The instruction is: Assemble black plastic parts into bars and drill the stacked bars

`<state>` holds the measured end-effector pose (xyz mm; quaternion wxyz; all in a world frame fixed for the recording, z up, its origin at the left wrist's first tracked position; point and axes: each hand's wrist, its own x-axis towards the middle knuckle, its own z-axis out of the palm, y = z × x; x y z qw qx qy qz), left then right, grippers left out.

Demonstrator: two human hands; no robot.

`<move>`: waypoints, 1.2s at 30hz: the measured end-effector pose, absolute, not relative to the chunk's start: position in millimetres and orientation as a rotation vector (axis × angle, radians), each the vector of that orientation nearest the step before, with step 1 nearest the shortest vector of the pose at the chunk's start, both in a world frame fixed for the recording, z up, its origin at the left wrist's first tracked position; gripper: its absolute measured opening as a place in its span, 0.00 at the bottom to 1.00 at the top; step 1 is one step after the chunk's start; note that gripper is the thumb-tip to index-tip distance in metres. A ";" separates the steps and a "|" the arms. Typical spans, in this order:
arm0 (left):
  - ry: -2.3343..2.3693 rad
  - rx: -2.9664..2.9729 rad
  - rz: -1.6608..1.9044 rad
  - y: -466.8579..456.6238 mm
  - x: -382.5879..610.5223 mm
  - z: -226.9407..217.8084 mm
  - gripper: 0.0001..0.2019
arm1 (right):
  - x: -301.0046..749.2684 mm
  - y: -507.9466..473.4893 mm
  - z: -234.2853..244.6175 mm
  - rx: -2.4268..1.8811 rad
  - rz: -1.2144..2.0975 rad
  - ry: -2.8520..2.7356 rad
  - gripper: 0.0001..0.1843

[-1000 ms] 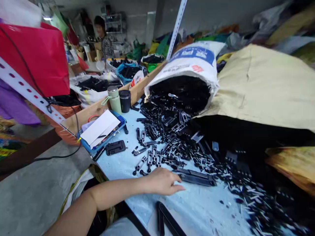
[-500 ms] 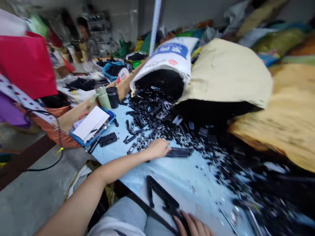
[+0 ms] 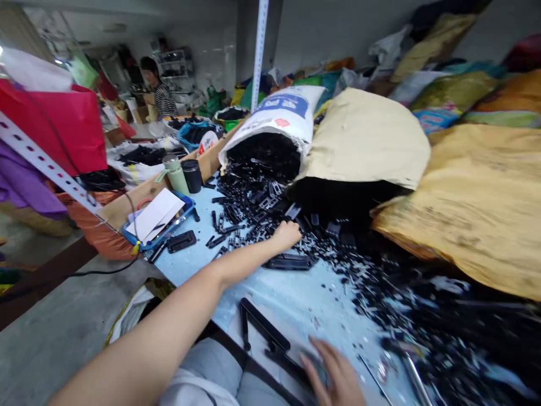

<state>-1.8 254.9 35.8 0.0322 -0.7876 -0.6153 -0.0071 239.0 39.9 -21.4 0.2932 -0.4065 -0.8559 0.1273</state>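
Observation:
My left hand (image 3: 288,235) reaches over the pile of small black plastic parts (image 3: 262,197), fingers curled down among them; whatever they pinch is hidden. Just below it lies a long black plastic piece (image 3: 291,262) on the blue table. Close to the front edge rests a hinged black plastic frame (image 3: 266,327), its bars unfolded at an angle. My right hand (image 3: 333,372) is beside the near end of this frame, thumb and fingers spread and somewhat blurred.
A white sack (image 3: 279,115), a beige sack (image 3: 367,135) and a yellow sack (image 3: 465,203) lie behind the parts. At left are a blue tray (image 3: 146,243), a green bottle (image 3: 177,177) and a black cup (image 3: 192,176). A metal rod tool (image 3: 416,378) lies at right. A person (image 3: 163,96) is in the background.
My left hand has moved from the long black piece up and farther into the pile. My right hand's fingers have spread away from the hinged frame. The camera view has shifted.

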 end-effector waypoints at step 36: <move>-1.718 -2.581 -0.958 -4.2 -70.2 -7.2 0.16 | 157.3 245.7 1.6 -1.791 0.485 -2.134 0.12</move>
